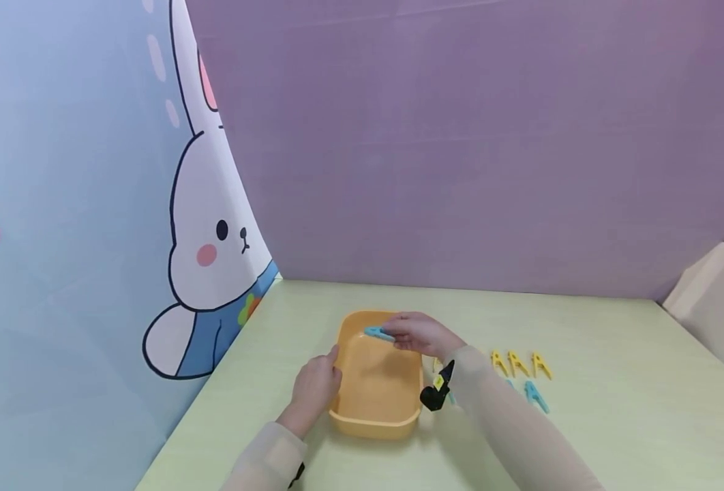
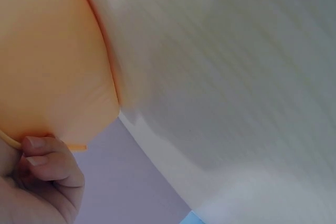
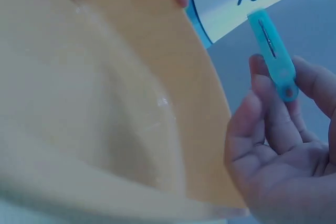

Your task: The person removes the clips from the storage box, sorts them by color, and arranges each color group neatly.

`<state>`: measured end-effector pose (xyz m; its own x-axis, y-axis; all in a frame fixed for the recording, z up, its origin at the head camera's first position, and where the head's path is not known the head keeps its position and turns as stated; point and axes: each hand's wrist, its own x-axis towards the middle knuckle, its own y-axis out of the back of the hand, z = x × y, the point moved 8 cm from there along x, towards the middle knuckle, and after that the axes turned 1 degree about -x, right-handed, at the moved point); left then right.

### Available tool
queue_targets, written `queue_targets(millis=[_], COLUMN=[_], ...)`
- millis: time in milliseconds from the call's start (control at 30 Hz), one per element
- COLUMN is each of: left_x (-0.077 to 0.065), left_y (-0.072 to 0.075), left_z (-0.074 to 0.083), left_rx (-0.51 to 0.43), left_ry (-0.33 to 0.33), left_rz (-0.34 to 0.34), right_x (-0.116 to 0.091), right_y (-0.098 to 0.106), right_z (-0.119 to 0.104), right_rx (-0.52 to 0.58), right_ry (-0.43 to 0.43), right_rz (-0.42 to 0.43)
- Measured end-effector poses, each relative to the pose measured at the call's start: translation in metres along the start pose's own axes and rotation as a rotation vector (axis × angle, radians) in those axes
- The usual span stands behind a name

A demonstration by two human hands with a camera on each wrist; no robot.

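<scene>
An orange plastic basin (image 1: 374,402) stands on the table. My left hand (image 1: 315,385) grips its left rim; in the left wrist view the fingers of that hand (image 2: 44,182) curl against the basin wall (image 2: 58,61). Over the far part of the basin, my right hand (image 1: 420,333) pinches a light-blue clothespin (image 1: 377,333) by one end. The right wrist view has this clothespin (image 3: 273,53) between thumb and fingertips of the right hand (image 3: 294,166), tilted and above the basin's rim. No clothespins show on the visible basin floor.
Right of the basin, several yellow clothespins (image 1: 517,363) form a row on the pale green table (image 1: 632,382). A blue clothespin (image 1: 536,396) lies nearer, and others are partly hidden by my right forearm. A purple backdrop (image 1: 460,150) rises behind the table, with a rabbit-print panel (image 1: 215,273) on the left.
</scene>
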<state>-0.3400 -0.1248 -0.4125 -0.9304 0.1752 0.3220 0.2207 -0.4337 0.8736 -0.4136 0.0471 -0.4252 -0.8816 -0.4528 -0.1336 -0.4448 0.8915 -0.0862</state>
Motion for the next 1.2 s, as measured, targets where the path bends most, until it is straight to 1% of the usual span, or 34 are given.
queue_targets(millis=[100,233,400,500,667,867,1200], left_x=[0.000,0.000,0.000,0.000,0.000,0.000,0.001], left_y=[0.000,-0.001,-0.001,-0.001,0.000,0.000,0.000], left_z=[-0.002,-0.002,-0.003,-0.003,-0.003,-0.006,-0.007], left_rx=[0.000,-0.015,-0.028,-0.022,-0.012,-0.007,-0.014], left_ry=[0.006,0.005,0.005,-0.001,-0.011,-0.004,-0.003], left_rz=[-0.004,-0.003,-0.002,-0.001,0.004,0.006,-0.002], right_x=[-0.006,-0.016,-0.028,-0.034,-0.044,-0.056,-0.075], right_y=[0.003,0.010,0.026,0.036,0.050,0.059,0.077], right_z=[-0.005,-0.008,-0.007,-0.005,-0.004,-0.005,0.000], right_rx=[0.017,0.047,0.118,0.132,0.136,0.152,0.119], right_ry=[0.030,0.037,0.026,0.027,0.041,0.046,0.040], right_rz=[-0.023,-0.036,-0.002,0.024,0.045,0.049,0.067])
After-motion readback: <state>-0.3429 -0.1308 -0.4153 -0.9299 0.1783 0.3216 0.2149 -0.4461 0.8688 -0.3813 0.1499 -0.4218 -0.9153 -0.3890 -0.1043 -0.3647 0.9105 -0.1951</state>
